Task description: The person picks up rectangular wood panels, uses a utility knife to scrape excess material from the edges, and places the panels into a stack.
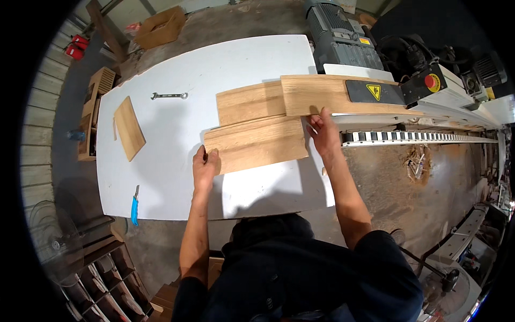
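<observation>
A wood-grain plank (257, 145) lies at a slight slant near the middle of the white tabletop. My left hand (205, 167) grips its left end, thumb on top. My right hand (325, 134) is past its right end, fingers bent and apart. Those fingertips are at the near edge of another plank (311, 94), which reaches left out of the machine on the right. Whether they touch that edge is hard to tell. Behind the near plank lies a third plank (249, 103), its right end under the one from the machine.
At left on the table (166, 182) lie a cut board piece (129, 129), a wrench (169, 96) and a blue utility knife (135, 206). A grey motor (343, 40), a red stop button (431, 81) and a toothed rail (418, 138) are at right. A cardboard box (160, 27) stands behind.
</observation>
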`<state>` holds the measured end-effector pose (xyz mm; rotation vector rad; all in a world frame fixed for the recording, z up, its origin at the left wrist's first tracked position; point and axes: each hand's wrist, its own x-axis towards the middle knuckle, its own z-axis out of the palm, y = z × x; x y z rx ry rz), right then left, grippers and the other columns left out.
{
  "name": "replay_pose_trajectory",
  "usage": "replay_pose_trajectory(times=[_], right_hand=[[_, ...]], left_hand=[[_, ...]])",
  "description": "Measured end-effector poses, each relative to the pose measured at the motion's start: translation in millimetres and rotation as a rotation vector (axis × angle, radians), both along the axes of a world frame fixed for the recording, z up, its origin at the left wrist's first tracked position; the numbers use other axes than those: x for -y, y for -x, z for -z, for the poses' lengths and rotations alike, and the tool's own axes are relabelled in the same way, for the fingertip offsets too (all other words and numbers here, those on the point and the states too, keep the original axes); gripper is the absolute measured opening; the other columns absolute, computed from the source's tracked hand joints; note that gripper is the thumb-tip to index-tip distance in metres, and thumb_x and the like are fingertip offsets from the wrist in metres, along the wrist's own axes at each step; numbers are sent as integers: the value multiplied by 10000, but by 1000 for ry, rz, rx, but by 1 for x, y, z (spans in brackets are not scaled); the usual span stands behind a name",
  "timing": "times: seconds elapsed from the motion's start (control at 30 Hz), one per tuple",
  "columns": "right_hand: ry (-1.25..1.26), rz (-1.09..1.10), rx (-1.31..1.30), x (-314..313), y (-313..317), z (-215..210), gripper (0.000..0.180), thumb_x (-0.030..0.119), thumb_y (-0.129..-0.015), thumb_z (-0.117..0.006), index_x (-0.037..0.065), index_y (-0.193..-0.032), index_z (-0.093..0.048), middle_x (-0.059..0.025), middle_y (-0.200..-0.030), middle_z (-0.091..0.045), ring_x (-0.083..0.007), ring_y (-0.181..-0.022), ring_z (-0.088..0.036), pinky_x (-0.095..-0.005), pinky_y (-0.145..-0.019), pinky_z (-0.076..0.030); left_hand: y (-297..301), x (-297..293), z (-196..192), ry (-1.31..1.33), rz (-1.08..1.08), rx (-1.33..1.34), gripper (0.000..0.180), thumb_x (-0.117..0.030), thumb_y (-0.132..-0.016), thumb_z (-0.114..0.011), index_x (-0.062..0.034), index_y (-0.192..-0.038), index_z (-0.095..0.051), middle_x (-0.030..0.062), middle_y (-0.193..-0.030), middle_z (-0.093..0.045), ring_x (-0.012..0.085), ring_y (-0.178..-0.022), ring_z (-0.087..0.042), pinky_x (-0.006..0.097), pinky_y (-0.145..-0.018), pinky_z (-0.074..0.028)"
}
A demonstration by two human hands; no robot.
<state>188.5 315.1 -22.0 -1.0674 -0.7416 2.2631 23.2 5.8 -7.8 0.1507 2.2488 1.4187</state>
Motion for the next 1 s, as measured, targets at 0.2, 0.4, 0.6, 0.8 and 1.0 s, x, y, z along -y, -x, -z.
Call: replay_pose_trajectory(times=[0.2,0.4,0.6,0.8,1.0], right_hand=[[32,-35,-71,9,25,-21,122,127,-956,-573,13,-1000,-577,-87,-833,-627,-204,-662,-579,-323,-588,-494],[47,-140,-53,113,14,-38,135,111,-968,-544,11,-1048,-585,-69,-919,-644,-172,-708,-619,-295,-665,-539],[79,-534,83,156,-4,-41,170,140,-960,-577,-14,-927,-641,-105,-839,-671,-160,-703,-634,-304,-634,-551],[-807,-68,357,69,-40,-21,262,214,-976,-566,-9,-1074,-664,-42,-857,-669,-89,-770,-577,-236,-692,-474],[-824,-320,618,-19,-1,31,456,356,-972,-531,-8,-1240,-589,-104,-1019,-658,-154,-925,-594,-291,-808,-491]], left_hand=[[-23,-6,-14,240,72,-623,520,-261,-923,-615,68,-1306,-490,266,-1339,-449,365,-1239,-447,386,-1000,-417],[-45,-16,-26,167,194,-559,552,-299,-955,-545,99,-1325,-449,304,-1393,-382,437,-1312,-331,475,-1102,-279],[-28,6,-8,148,208,-383,678,-330,-926,-582,108,-1386,-345,340,-1418,-327,459,-1325,-290,481,-1112,-254],[9,1,-9,227,206,-460,681,-348,-916,-587,96,-1383,-364,319,-1400,-376,435,-1342,-305,451,-1108,-290],[105,-72,-13,231,337,-230,643,-373,-895,-605,90,-1316,-456,248,-1200,-601,348,-1126,-567,372,-981,-428]])
